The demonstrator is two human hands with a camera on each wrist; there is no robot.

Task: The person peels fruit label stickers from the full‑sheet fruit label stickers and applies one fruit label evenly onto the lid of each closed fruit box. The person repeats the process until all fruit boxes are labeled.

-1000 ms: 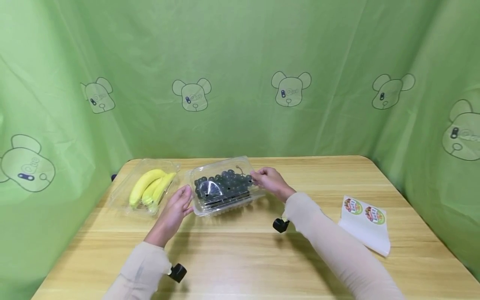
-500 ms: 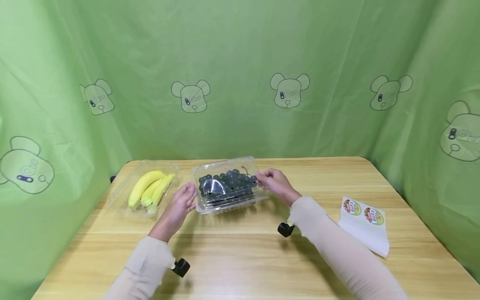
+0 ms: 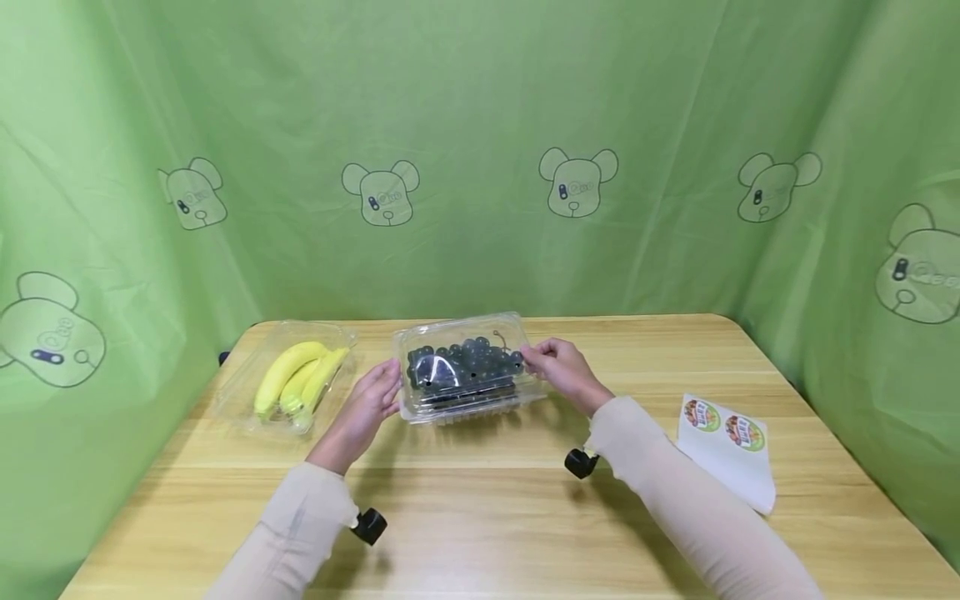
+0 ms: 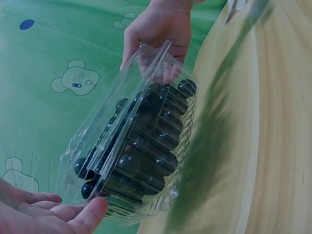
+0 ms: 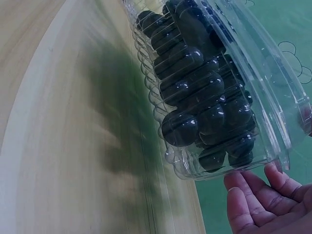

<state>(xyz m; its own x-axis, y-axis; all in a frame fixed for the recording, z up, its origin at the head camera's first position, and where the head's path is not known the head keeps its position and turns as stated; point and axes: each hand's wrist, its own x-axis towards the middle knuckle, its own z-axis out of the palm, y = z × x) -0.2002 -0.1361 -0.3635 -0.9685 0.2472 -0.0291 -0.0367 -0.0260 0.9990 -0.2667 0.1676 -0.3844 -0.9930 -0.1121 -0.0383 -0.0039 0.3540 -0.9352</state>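
A clear plastic clamshell box (image 3: 450, 332) with dark grapes (image 3: 467, 364) inside hangs tilted over the table, its lid down over the fruit. My left hand (image 3: 363, 410) holds its left end, and the left wrist view shows the thumb right at the end wall. At the opposite end, my right hand (image 3: 564, 372) grips the edge with thumb and fingers. In the right wrist view, the fingertips (image 5: 234, 178) of that hand meet the box's end wall. The box casts a shadow on the wood below.
Left of the box stands another clear plastic box (image 3: 240, 392) with bananas (image 3: 288, 379). A white sheet with round fruit stickers (image 3: 727, 471) lies on the wooden table (image 3: 480, 517) at the right. Green curtains (image 3: 480, 250) enclose the back and sides.
Both hands have shifted the grape box slightly to the right, holding it the whole time. The banana box and the sticker sheet stay in place.
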